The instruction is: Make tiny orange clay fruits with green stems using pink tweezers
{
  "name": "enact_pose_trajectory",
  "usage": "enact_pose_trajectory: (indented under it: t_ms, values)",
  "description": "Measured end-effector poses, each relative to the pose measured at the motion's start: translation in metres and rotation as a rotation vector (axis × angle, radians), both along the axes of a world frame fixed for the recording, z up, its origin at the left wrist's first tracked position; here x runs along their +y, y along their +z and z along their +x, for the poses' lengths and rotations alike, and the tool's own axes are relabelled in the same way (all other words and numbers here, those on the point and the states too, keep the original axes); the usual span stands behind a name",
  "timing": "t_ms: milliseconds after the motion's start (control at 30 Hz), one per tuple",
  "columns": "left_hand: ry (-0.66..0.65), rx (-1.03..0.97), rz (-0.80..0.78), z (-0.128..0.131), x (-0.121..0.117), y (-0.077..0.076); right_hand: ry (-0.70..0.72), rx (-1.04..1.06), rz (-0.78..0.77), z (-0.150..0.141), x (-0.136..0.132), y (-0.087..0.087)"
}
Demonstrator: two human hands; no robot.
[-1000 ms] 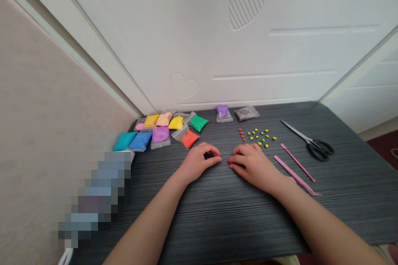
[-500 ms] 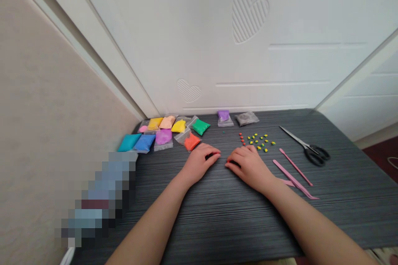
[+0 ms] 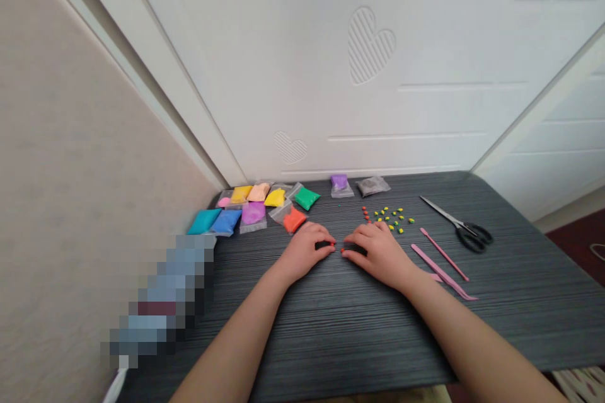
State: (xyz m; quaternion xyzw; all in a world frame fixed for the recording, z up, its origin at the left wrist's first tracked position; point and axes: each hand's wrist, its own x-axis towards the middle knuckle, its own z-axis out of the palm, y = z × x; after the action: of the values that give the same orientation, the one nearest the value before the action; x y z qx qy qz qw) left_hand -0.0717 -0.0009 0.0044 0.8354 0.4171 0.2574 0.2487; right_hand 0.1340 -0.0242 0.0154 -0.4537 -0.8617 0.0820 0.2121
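Observation:
Between the thumb and forefinger of my left hand [image 3: 307,250] is a small lump of red clay [image 3: 333,244]. My right hand [image 3: 378,249] faces it across a narrow gap, thumb and forefinger a little apart. A tiny red clay piece [image 3: 343,250] is at the right thumb's tip; whether it rests on the table or sticks to the thumb is unclear. Beyond the right hand lie a short row of red clay bits [image 3: 365,213] and several small yellow-and-green clay pieces [image 3: 400,210], some partly hidden by the fingers. An open bag of orange-red clay [image 3: 293,220] lies just beyond my left hand.
Bags of coloured clay, including green [image 3: 307,198], blue [image 3: 225,221] and purple [image 3: 339,182], line the table's back and left. A grey bag [image 3: 373,186] lies near the wall. Pink tools [image 3: 444,272] and black-handled scissors [image 3: 475,237] lie right. A blurred-out object [image 3: 163,293] stands left.
My right thumb and forefinger have parted, and the red piece between them now shows at the thumb tip. The left hand keeps its pinch. The camera view has tilted slightly.

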Motion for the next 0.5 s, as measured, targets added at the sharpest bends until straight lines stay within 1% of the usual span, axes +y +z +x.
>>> enact_pose_trajectory:
  t_ms: [167, 267, 367, 500]
  values:
    - [-0.051, 0.029, -0.015, -0.003, 0.0, 0.004, -0.034, 0.139, -0.101, 0.027, 0.008, 0.008]
    - [-0.066, 0.034, -0.025, -0.003, 0.0, 0.005, -0.025, 0.141, -0.176, 0.039, 0.011, 0.011]
    - [-0.066, 0.031, -0.025, -0.003, 0.0, 0.004, 0.008, 0.095, -0.229, 0.041, 0.011, 0.009]
    - [-0.055, 0.015, -0.002, -0.003, 0.0, 0.004, 0.057, 0.051, -0.249, 0.037, 0.012, 0.003]
